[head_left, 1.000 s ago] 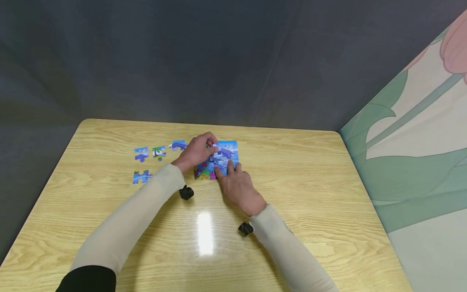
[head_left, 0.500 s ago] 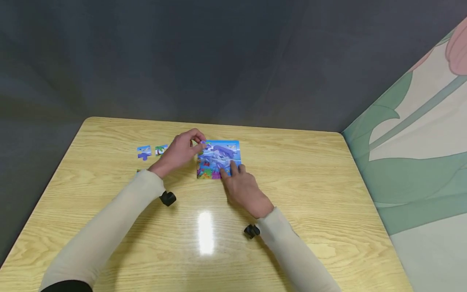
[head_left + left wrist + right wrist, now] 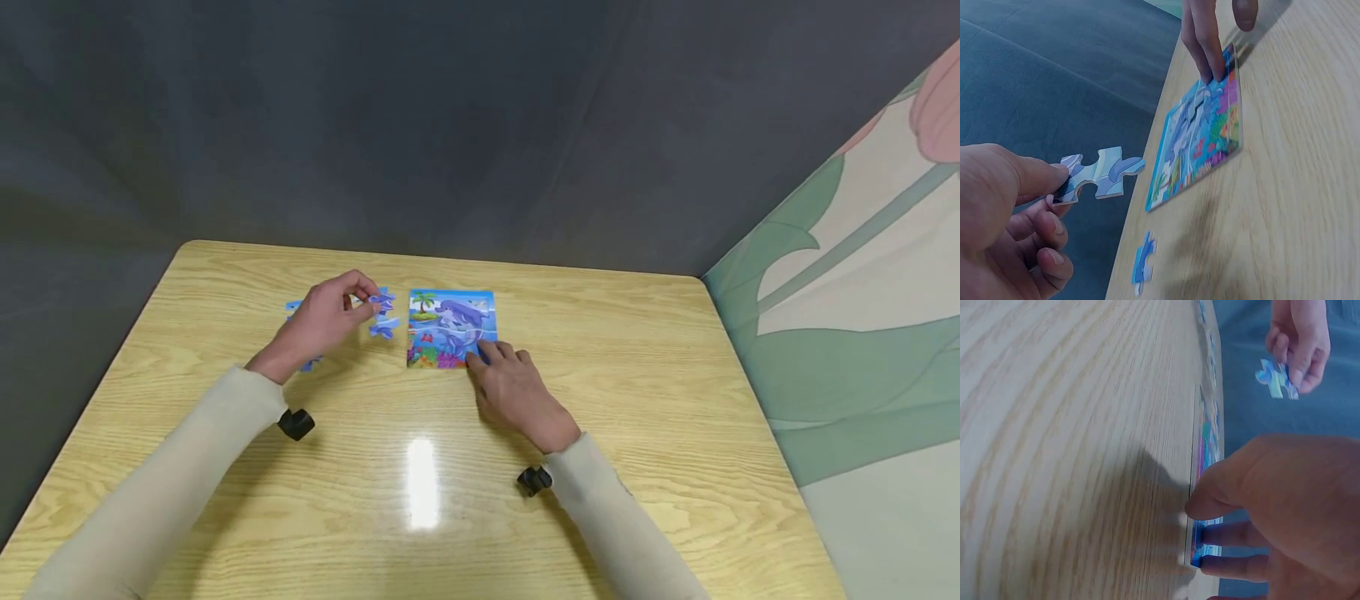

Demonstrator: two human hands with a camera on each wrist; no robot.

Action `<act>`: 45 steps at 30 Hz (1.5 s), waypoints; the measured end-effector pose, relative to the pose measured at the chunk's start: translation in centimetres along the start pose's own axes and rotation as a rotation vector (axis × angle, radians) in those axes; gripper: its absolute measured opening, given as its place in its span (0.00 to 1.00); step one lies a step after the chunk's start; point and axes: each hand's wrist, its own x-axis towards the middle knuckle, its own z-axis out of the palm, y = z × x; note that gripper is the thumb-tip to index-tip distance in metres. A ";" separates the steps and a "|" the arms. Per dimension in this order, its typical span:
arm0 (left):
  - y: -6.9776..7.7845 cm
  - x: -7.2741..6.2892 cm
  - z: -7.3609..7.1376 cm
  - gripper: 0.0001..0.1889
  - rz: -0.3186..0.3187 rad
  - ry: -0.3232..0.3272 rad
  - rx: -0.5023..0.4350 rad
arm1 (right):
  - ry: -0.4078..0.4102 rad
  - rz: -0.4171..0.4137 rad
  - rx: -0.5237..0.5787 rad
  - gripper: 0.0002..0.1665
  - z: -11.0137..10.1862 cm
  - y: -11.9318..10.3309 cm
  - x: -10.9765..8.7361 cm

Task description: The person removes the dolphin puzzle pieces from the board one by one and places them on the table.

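Observation:
My left hand pinches a blue and purple jigsaw piece between thumb and finger. It holds the piece in the air, left of a square dolphin picture. This picture shows a palm tree, dolphins and coral, and it lies flat on the table. My right hand rests its fingertips on the picture's lower right corner, the thumb by the near edge. A loose dolphin jigsaw piece lies on the table beside the picture. The left hand and forearm partly hide further pieces in the head view.
More loose jigsaw pieces lie left of the picture, under and around the left hand. The wooden table ends at a dark curtain behind. A floral panel stands along the right side.
My left hand has moved left, off the picture, carrying the jigsaw piece. The picture's upper left part with the palm tree is now uncovered. The right hand stays at the picture's lower right.

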 end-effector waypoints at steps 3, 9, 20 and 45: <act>-0.6 -0.5 -0.6 0.13 -0.007 -0.019 0.019 | 0.001 -0.002 -0.005 0.24 0.0 0.1 -0.1; -1.9 -1.1 -1.4 0.13 0.004 -0.090 0.037 | -0.016 0.012 -0.009 0.25 -0.2 0.1 -0.3; -4.1 -1.6 -1.9 0.13 0.010 -0.169 0.096 | -0.035 0.027 -0.004 0.27 -0.1 -0.1 -0.4; -2.9 -0.4 0.3 0.11 -0.010 -0.129 0.121 | -0.046 0.028 -0.010 0.30 0.2 -0.6 -0.3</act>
